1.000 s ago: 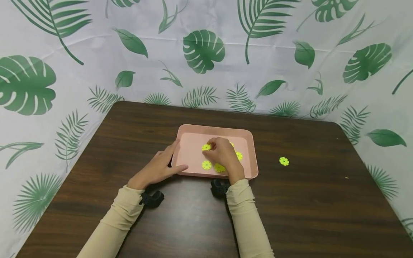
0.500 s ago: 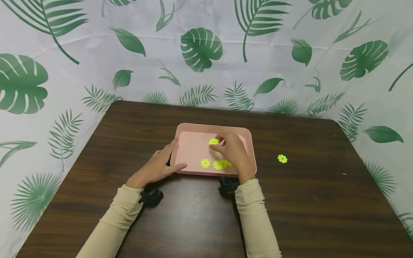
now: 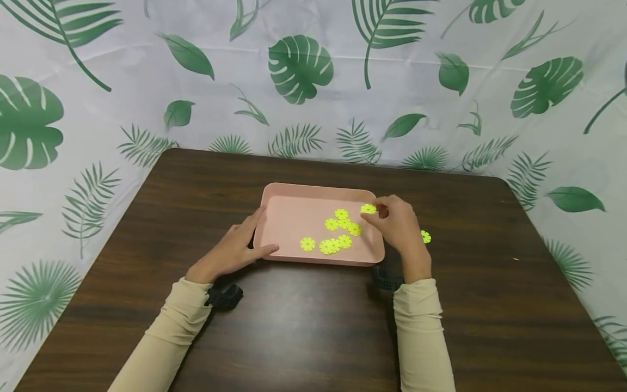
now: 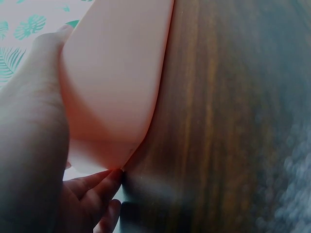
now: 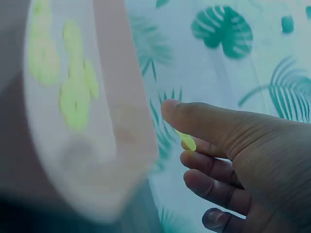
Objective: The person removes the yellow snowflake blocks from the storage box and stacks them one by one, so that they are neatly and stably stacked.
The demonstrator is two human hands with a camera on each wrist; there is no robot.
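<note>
A pink tray lies on the dark wooden table. My left hand holds the tray's left end, with the thumb at the near rim and the other fingers along the outer left wall; the left wrist view shows fingertips right at the corner. Over the tray's right rim, my right hand pinches a yellow notched interlocking disc between thumb and forefinger. In the right wrist view that disc appears edge-on. Several similar discs lie loose in the tray, some overlapping.
One more yellow disc rests on the table right of the tray, partly covered by my right wrist. A white cloth with green leaves hangs behind the table's far edge. A tiny pale speck is on the table's right side.
My right hand has moved right with the pinched disc, from mid-tray to the tray's right rim, uncovering the discs beneath. My left hand keeps its place on the tray.
</note>
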